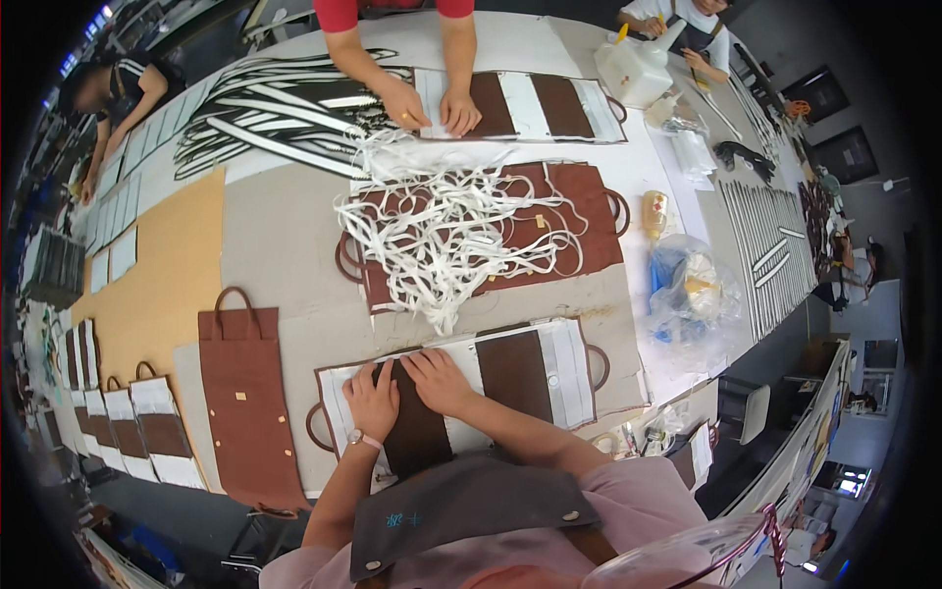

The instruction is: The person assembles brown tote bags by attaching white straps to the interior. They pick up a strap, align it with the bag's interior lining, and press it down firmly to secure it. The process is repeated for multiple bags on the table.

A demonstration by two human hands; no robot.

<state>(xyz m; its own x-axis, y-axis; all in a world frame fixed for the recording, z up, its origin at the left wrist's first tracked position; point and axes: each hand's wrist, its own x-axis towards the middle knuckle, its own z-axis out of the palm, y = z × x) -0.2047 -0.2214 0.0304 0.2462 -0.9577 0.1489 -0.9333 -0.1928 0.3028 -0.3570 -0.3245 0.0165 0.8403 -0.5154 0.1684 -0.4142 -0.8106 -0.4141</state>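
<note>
Long worktable (285, 245): my left hand (373, 401) and right hand (439, 381) press flat, gripping nothing, on the brown-and-white panel (510, 378); the tangled white strips (442, 240) beyond could snag.

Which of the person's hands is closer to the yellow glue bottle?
The right hand. It rests on the brown and white bag panel, on the side toward the yellow glue bottle. The left hand lies beside it, farther away.
</note>
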